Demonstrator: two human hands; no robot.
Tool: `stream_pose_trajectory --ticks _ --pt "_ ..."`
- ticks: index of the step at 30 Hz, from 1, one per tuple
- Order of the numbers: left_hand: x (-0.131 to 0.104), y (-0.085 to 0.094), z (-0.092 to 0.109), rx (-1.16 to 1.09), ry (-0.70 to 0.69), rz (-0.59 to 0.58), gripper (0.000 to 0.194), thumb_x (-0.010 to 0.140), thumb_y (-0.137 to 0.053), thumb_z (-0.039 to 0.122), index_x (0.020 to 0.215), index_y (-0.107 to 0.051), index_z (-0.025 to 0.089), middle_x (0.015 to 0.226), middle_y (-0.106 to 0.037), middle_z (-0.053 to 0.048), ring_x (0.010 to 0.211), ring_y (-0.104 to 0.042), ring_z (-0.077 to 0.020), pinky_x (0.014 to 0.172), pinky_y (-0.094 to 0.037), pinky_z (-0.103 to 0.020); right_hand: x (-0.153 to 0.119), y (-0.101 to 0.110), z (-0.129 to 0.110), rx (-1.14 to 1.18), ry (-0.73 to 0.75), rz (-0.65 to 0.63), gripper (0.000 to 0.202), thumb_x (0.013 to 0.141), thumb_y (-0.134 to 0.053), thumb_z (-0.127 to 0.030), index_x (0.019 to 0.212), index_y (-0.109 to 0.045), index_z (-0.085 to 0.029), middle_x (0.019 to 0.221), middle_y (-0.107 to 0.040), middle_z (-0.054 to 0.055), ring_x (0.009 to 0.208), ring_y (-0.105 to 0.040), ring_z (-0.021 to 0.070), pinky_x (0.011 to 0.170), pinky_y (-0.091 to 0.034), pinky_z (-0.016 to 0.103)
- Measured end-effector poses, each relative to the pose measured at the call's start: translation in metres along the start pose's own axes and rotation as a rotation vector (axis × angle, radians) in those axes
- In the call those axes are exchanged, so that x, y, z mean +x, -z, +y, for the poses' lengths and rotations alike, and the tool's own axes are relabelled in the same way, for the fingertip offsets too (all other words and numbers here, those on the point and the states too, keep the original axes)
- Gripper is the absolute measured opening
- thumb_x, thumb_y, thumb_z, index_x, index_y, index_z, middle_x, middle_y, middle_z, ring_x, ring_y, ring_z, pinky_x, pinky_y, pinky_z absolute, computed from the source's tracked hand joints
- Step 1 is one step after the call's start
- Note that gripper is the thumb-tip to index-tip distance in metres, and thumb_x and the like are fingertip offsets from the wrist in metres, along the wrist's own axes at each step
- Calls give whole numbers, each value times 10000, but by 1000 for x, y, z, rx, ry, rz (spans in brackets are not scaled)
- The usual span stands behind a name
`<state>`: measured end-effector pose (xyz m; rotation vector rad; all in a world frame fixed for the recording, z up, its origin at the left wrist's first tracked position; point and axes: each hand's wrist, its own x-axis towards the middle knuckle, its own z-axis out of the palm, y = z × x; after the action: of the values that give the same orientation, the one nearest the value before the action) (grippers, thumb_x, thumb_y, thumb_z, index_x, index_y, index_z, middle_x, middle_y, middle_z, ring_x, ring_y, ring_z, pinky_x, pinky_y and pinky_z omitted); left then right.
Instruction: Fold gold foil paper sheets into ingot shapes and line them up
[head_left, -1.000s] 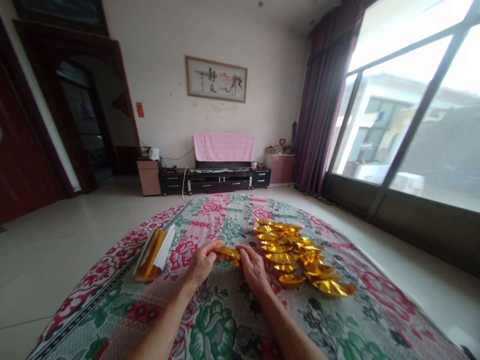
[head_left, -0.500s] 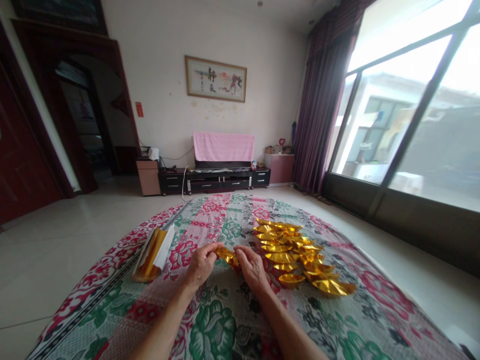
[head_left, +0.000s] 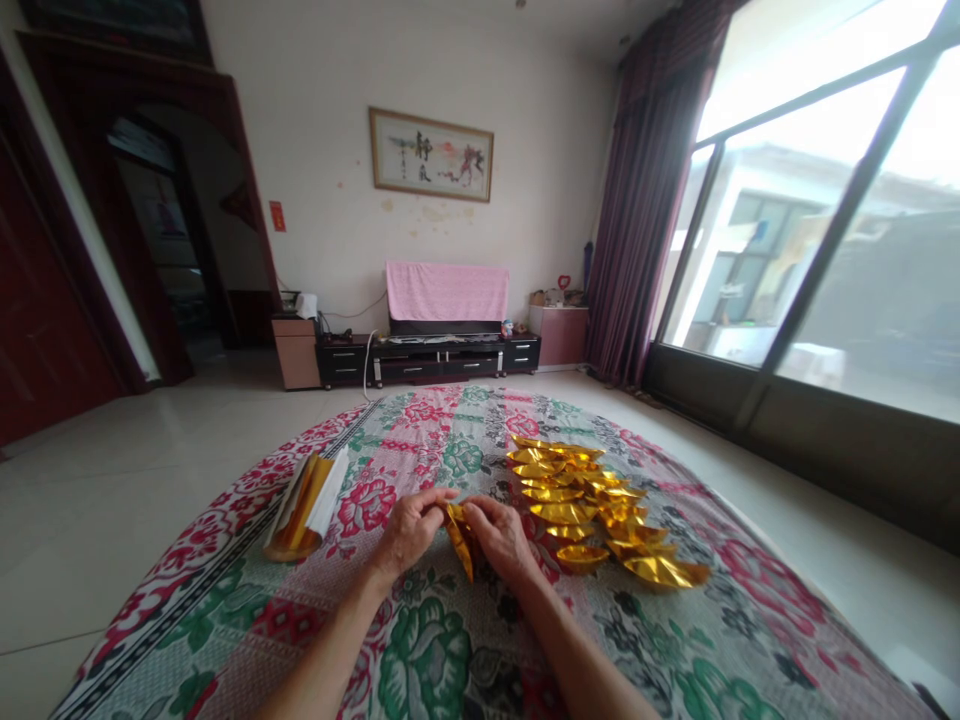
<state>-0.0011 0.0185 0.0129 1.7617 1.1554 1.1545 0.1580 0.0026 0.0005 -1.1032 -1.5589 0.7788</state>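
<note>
A piece of shiny gold foil paper (head_left: 460, 541) hangs between my hands, one pointed end downward over the flowered cloth. My left hand (head_left: 411, 527) pinches its upper left edge. On the other side, my right hand (head_left: 496, 535) grips it with thumb and bent fingers. To the right of my hands, several folded gold foil boats (head_left: 564, 513) lie in rows on the cloth. At the left rests a roll of gold and white sheets (head_left: 308, 505), partly open.
The round table wears a red, green and grey flowered cloth (head_left: 425, 660). Beyond it stand a low black cabinet (head_left: 420, 370) and a pink-covered television (head_left: 448, 292). Purple curtains (head_left: 637, 220) and a large window are at the right.
The foil piece between my hands has turned from slanting sideways to pointing down. My left hand has moved slightly right, closer to my right hand.
</note>
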Motion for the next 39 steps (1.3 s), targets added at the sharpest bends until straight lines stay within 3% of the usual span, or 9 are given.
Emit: stream_pose_trajectory --ticks 9,14,24,27,31,35,39 --pt "0 -6 -1 -153 49 -44 377 698 -476 176 1015 -677 141 780 -698 -27 759 -625 -161 693 -492 -241 0 3 -6 74 -43 -34 288 783 -466 -330 854 -679 -151 641 -599 -4 572 -491 110 526 -373 189" --pt "0 -9 -5 -202 56 -51 365 696 -486 183 1002 -680 138 799 -691 -34 718 -616 -150 685 -488 -247 0 3 -4 132 -81 -60 272 765 -467 -298 887 -663 -154 630 -582 -13 545 -461 98 507 -357 186" --pt "0 -10 2 -298 159 -61 337 661 -501 191 925 -699 120 576 -632 4 502 -551 -109 513 -437 -212 0 3 -7 246 -181 -54 288 735 -487 -332 895 -637 -144 549 -527 -29 474 -423 85 456 -345 182" --pt "3 -7 -4 -251 257 23 349 658 -500 202 936 -698 130 573 -646 -6 458 -553 -114 464 -412 -215 2 2 -4 301 -181 -9 345 746 -487 -404 925 -627 -144 593 -582 -2 538 -513 120 503 -407 203" --pt "8 0 -15 -141 401 178 373 667 -482 208 972 -692 161 599 -673 -22 449 -571 -123 398 -357 -199 3 3 -4 239 -167 69 322 727 -491 -404 879 -648 -167 823 -665 52 724 -600 181 586 -473 241" --pt "8 4 -19 -75 430 231 356 687 -468 224 956 -697 179 570 -670 -15 474 -599 -134 391 -361 -189 1 5 -3 206 -177 95 359 721 -489 -347 993 -624 -157 841 -670 55 702 -609 176 602 -491 256" --pt "7 5 -15 14 419 245 318 686 -481 228 898 -712 178 558 -671 -18 482 -615 -146 408 -380 -191 -1 4 -4 197 -124 43 435 748 -515 -401 1090 -588 -143 805 -670 53 702 -612 178 625 -494 266"
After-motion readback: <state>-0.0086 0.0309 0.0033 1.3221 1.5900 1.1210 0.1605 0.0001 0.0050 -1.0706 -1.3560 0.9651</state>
